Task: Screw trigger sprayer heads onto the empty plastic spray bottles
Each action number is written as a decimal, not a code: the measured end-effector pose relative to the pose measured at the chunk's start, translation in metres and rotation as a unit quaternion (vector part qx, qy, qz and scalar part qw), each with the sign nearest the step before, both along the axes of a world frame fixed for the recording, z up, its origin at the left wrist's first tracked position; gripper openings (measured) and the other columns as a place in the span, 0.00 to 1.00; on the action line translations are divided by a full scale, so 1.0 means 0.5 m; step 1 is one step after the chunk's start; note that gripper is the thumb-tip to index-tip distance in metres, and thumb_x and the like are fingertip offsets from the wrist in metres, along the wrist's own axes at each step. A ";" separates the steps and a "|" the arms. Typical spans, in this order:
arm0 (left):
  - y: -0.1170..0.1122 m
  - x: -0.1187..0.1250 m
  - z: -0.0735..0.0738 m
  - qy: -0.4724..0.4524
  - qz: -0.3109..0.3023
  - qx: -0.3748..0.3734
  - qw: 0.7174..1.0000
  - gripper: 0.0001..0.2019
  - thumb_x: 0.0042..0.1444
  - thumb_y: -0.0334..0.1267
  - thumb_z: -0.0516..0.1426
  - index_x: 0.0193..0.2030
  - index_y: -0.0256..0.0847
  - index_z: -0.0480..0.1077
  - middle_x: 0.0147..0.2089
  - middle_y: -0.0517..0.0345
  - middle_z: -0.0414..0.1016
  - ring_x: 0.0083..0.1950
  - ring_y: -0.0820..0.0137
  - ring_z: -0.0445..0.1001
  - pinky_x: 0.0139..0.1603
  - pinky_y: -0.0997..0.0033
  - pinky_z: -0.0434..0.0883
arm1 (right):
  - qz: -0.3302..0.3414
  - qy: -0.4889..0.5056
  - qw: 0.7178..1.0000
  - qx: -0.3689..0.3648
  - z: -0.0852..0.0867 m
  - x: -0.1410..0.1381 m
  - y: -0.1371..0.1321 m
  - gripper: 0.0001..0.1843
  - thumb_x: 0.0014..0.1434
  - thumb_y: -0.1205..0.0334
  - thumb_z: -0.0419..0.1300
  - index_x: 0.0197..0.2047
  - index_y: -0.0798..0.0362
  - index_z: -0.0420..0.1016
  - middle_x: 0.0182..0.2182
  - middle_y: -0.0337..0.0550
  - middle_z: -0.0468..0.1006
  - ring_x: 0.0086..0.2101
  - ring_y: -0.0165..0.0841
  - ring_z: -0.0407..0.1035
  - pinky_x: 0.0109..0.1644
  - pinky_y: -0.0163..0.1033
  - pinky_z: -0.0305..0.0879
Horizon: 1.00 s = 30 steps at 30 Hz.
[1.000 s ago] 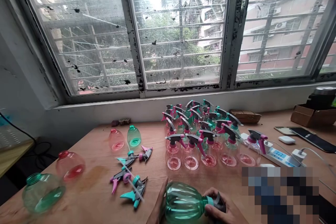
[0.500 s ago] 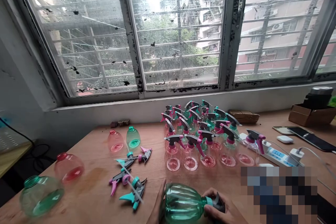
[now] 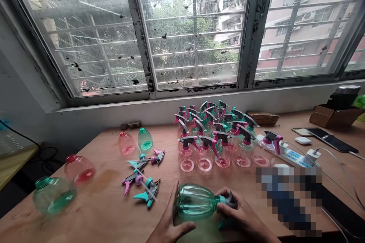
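Observation:
A green transparent spray bottle (image 3: 196, 202) lies on its side in the air between my hands, base to the left. My left hand (image 3: 168, 223) cups the base end, thumb along the near side. With bent fingers and thumb, my right hand (image 3: 235, 212) grips the teal collar and the dark trigger sprayer head (image 3: 231, 200) at the neck. Part of that head is hidden by the fingers. Left of my hands, several loose trigger sprayers lie in a group, among them a teal one (image 3: 149, 193) and a pink one (image 3: 131, 180).
Headless bottles stand at left: green (image 3: 54, 196) and red (image 3: 80, 169) nearer, red (image 3: 126, 143) and green (image 3: 145, 139) farther. Several capped spray bottles (image 3: 204, 155) cluster behind my hands. A power strip (image 3: 295, 158), phone (image 3: 332, 140) and cardboard box (image 3: 333, 115) occupy the right.
The view has tilted down, so the table things sit higher in the picture. More of my left hand and its thumb shows. Both hands still hold the green bottle.

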<state>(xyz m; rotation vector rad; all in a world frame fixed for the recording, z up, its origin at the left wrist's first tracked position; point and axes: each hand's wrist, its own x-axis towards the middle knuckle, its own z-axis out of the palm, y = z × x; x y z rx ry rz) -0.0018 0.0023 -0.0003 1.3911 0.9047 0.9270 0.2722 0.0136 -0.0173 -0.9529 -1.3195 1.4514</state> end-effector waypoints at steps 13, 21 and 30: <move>-0.003 0.010 0.021 0.027 0.003 -0.005 1.000 0.57 0.52 0.47 0.70 0.78 0.48 0.35 0.80 0.46 0.46 0.79 0.48 0.46 0.79 0.45 0.43 | 0.011 0.017 1.000 -0.006 0.000 0.009 -0.003 0.23 0.56 0.46 0.72 0.42 0.56 0.74 0.26 0.36 0.76 0.26 0.31 0.70 0.32 0.37 0.66; -0.002 0.011 0.026 0.046 -0.005 0.017 0.999 0.52 0.54 0.42 0.69 0.77 0.51 0.41 0.79 0.50 0.50 0.79 0.52 0.49 0.78 0.50 0.49 | -0.003 0.028 1.000 -0.010 0.009 0.009 -0.002 0.22 0.56 0.46 0.71 0.41 0.55 0.74 0.26 0.37 0.77 0.26 0.31 0.70 0.32 0.36 0.66; 0.002 0.003 0.047 0.135 0.011 0.027 0.990 0.58 0.47 0.34 0.71 0.78 0.51 0.39 0.77 0.51 0.54 0.77 0.51 0.52 0.78 0.51 0.49 | -0.001 0.024 1.000 -0.002 -0.006 0.010 0.003 0.21 0.58 0.47 0.70 0.42 0.56 0.74 0.29 0.40 0.79 0.27 0.32 0.71 0.33 0.38 0.66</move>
